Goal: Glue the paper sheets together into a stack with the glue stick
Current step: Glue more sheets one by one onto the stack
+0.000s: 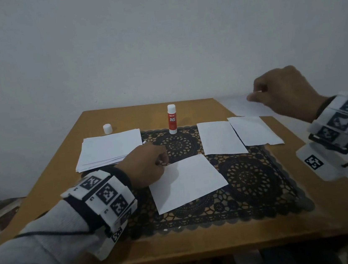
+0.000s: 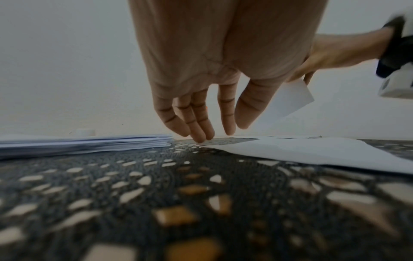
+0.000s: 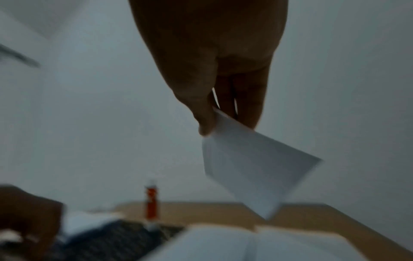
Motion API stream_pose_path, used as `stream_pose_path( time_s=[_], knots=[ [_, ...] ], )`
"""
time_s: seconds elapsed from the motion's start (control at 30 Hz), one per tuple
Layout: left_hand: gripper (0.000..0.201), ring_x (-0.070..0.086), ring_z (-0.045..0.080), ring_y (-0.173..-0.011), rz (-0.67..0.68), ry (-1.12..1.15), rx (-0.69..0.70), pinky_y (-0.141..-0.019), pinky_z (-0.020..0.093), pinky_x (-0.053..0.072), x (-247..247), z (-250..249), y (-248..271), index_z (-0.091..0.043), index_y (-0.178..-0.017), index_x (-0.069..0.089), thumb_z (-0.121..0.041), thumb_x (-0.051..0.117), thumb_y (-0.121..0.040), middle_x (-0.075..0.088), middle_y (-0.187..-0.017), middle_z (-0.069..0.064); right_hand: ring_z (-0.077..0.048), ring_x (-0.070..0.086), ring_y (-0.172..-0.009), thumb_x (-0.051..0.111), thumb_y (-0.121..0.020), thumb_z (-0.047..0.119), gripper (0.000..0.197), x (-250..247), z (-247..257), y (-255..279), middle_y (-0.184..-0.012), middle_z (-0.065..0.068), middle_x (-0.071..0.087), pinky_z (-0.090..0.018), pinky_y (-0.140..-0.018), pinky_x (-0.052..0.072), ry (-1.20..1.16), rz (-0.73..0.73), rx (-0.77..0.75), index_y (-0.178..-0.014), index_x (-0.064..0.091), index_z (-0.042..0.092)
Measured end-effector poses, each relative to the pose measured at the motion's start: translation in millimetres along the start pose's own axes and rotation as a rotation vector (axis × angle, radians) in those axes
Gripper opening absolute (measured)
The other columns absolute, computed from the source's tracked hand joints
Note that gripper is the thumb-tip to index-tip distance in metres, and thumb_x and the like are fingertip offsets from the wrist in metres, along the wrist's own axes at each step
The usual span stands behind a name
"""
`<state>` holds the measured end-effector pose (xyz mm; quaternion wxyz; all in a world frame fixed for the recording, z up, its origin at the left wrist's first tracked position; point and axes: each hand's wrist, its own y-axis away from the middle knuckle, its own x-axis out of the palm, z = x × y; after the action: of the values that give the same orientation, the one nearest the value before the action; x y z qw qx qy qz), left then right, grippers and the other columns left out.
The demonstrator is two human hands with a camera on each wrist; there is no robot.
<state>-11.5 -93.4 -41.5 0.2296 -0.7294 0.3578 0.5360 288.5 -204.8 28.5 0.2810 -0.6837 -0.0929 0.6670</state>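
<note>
I note the square wooden table [image 1: 258,235] carrying a black lace mat [image 1: 251,177]. At its left lies the thick pile of white paper sheets [image 1: 109,149]; two loose white sheets [image 1: 220,137] wait at right. My left hand [image 1: 144,166] presses straightened fingertips [image 2: 198,136] on the centre white sheet [image 1: 185,182] — apparently to keep it from sliding. My right hand [image 1: 284,92] pinches a lifted white sheet [image 3: 252,162], clear of the table, likely for placing. The red-and-white glue stick [image 1: 172,119] stands upright and uncapped behind the mat; its white cap [image 1: 107,128] sits apart.

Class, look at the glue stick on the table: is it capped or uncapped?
Uncapped. The glue stick stands upright at the mat's far edge, while its white cap sits apart on the table, behind the paper stack.
</note>
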Motion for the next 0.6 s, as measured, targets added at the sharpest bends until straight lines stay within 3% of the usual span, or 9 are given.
stream_pose_path(
  time_s=[0.1,0.2,0.33,0.4,0.5,0.6],
  knots=[
    [0.024,0.052,0.017,-0.1,-0.102,-0.015,0.014,-0.078,0.019,0.038,0.1,-0.8,0.6,-0.019,-0.109,0.059,-0.01,0.056,-0.087,0.055,-0.111,0.001,-0.017,0.054,-0.053,0.078,-0.079,0.028,0.032,-26.6,26.5,8.2,-0.056,-0.007,0.06,-0.026,-0.049,0.034,-0.072,0.126,-0.031,-0.06,0.063,0.006],
    [0.035,0.051,0.017,-0.108,-0.206,0.018,0.044,-0.085,0.021,0.04,-4.4,-7.4,5.6,-0.02,-0.122,0.05,-0.014,0.059,-0.088,0.054,-0.121,0.0,-0.011,0.056,-0.046,0.081,-0.074,0.021,0.028,-48.1,57.4,23.6,-0.056,-0.016,0.062,-0.015,-0.046,0.044,-0.468,0.286,-0.01,-0.064,0.062,0.003],
    [0.056,0.062,0.01,-0.096,-0.076,0.419,0.04,-0.083,0.028,0.051,-22.7,-17.3,16.5,-0.026,-0.13,0.039,-0.033,0.068,-0.083,0.063,-0.109,-0.006,-0.018,0.065,-0.054,0.076,-0.076,0.012,0.024,-55.6,79.2,27.1,-0.064,-0.02,0.067,-0.022,-0.048,0.051,-0.925,0.333,0.021,-0.073,0.056,0.0],
    [0.046,0.068,0.018,-0.09,-0.006,0.627,0.025,-0.08,0.035,0.055,-29.0,-16.8,20.7,-0.02,-0.12,0.048,-0.032,0.07,-0.082,0.07,-0.1,0.001,-0.02,0.064,-0.056,0.075,-0.077,0.012,0.025,-48.4,84.0,23.4,-0.065,-0.02,0.065,-0.024,-0.047,0.05,-1.039,0.329,0.084,-0.075,0.052,0.003],
    [0.016,0.071,0.03,-0.079,-0.059,0.726,0.015,-0.076,0.041,0.056,-31.6,-12.7,27.6,-0.012,-0.102,0.06,-0.011,0.066,-0.087,0.074,-0.085,0.012,-0.017,0.065,-0.061,0.075,-0.077,0.014,0.024,-24.4,86.6,20.8,-0.071,-0.011,0.067,-0.024,-0.048,0.05,-1.115,0.385,0.202,-0.081,0.052,0.007],
    [0.013,0.072,0.028,-0.078,-0.082,0.693,-0.054,-0.079,0.044,0.057,-27.9,-1.0,31.1,-0.012,-0.097,0.061,-0.009,0.067,-0.085,0.075,-0.085,0.009,-0.023,0.072,-0.085,0.073,-0.081,0.013,0.026,2.2,83.8,26.3,-0.098,-0.012,0.074,-0.035,-0.067,0.06,-1.148,0.631,0.318,-0.101,0.058,0.005]
  ],
)
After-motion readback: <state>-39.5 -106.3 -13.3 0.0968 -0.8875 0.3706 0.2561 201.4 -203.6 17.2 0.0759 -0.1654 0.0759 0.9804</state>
